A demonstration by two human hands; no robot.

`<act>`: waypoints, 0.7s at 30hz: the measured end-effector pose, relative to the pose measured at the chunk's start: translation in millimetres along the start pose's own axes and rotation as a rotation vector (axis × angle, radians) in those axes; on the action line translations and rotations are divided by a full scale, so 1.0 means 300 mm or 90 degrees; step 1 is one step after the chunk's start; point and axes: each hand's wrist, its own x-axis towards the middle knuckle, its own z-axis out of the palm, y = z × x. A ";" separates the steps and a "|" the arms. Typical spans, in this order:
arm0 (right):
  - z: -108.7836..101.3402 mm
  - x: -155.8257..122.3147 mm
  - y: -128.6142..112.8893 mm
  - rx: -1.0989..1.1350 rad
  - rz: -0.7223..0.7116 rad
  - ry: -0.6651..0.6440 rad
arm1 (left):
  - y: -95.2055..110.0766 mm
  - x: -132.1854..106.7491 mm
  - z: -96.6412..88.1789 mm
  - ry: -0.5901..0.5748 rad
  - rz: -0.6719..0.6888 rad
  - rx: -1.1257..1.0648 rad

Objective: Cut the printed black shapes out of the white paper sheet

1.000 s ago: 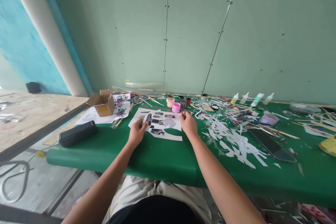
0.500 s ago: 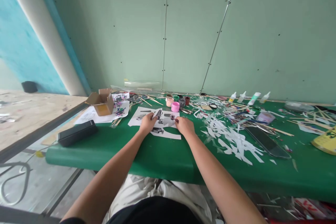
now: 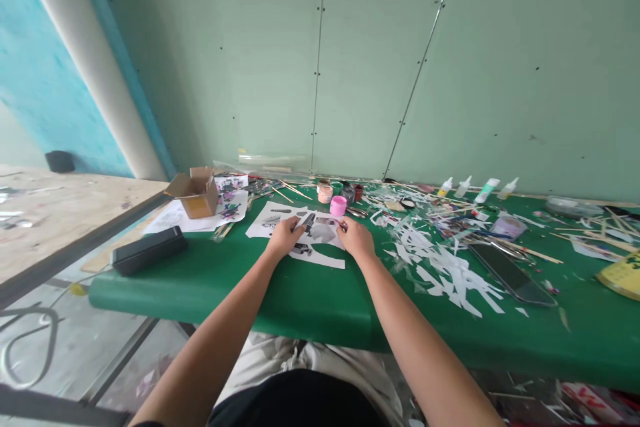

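Observation:
My left hand [image 3: 285,237] is closed, its thumb and fingers pinching a small white paper cutout [image 3: 307,221] with grey and black print. To its right, my right hand [image 3: 357,237] is closed too, fingers pinched on a small thin dark thing [image 3: 343,227] whose kind I cannot make out. Both hands are over a printed white paper sheet [image 3: 257,227] with dark machine-like pictures and a curved cut-away edge at its lower right. Between the hands a greyish patch [image 3: 326,233] shows, partly blurred. Just beyond the right hand stands a pink paint jar [image 3: 339,205].
White paper scraps [image 3: 445,270] and a dark phone [image 3: 511,273] lie right on the green table cover [image 3: 320,303]. Glue bottles [image 3: 486,191] stand behind. Leftward are an open cardboard box [image 3: 199,197] and a dark oblong case [image 3: 148,250]. More paint jars [image 3: 325,194] stand at the back.
My right hand has shifted slightly right, and the gap between the hands has widened a little. The left hand keeps its cutout. The view has shifted slightly.

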 end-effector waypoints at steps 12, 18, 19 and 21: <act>0.024 -0.008 -0.021 0.218 -0.121 0.070 | 0.000 -0.007 -0.009 -0.084 -0.037 -0.294; 0.059 -0.023 -0.044 0.354 -0.235 0.013 | 0.009 -0.011 -0.009 -0.138 -0.053 -0.382; 0.065 -0.022 -0.047 0.371 -0.242 0.008 | 0.009 -0.011 -0.008 -0.152 -0.055 -0.385; 0.076 -0.020 -0.051 0.403 -0.255 0.004 | 0.010 -0.013 -0.006 -0.178 -0.055 -0.386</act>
